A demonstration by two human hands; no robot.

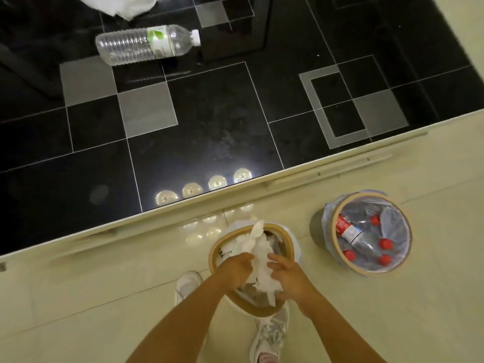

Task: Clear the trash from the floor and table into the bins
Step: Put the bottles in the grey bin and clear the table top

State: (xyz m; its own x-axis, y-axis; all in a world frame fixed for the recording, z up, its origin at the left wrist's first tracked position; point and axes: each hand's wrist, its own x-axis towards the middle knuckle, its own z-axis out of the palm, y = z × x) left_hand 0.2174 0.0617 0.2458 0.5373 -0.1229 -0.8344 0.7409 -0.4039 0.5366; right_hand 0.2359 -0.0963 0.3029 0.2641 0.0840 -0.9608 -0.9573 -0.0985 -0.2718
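Note:
Both my hands are over a tan-rimmed bin [217, 247] on the floor at my feet. White crumpled tissue paper [258, 251] fills it and sticks up past the rim. My left hand [237, 268] grips the tissue from the left. My right hand [289, 276] presses on it from the right with fingers spread. A second bin [337, 247] to the right holds several plastic bottles with red caps [385, 243]. On the black glass table [204, 132] lies a clear empty water bottle [146, 44] with a green label. More white tissue [117, 5] lies at the table's far edge.
The table's cream edge [199, 203] runs diagonally just beyond the bins. My two white shoes [187, 286] stand beside the near bin on cream floor tiles. A dark chair leg shows through the glass at far left.

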